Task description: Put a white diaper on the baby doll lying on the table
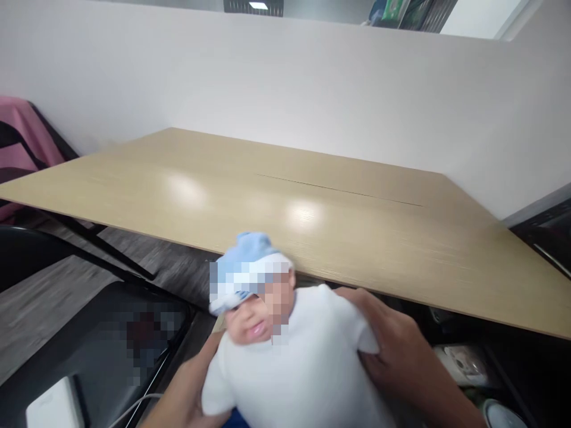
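Doll (pixel 303 356) between both hands, table (pixel 357 238) beyond

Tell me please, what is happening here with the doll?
A person holds a doll in both hands, just in front of the near edge of a wooden table. The right hand grips the doll's side over its white shirt. The left hand holds it from the lower left, near its arm. The doll is upright and wears a blue cap. It is in the air, not on the table.
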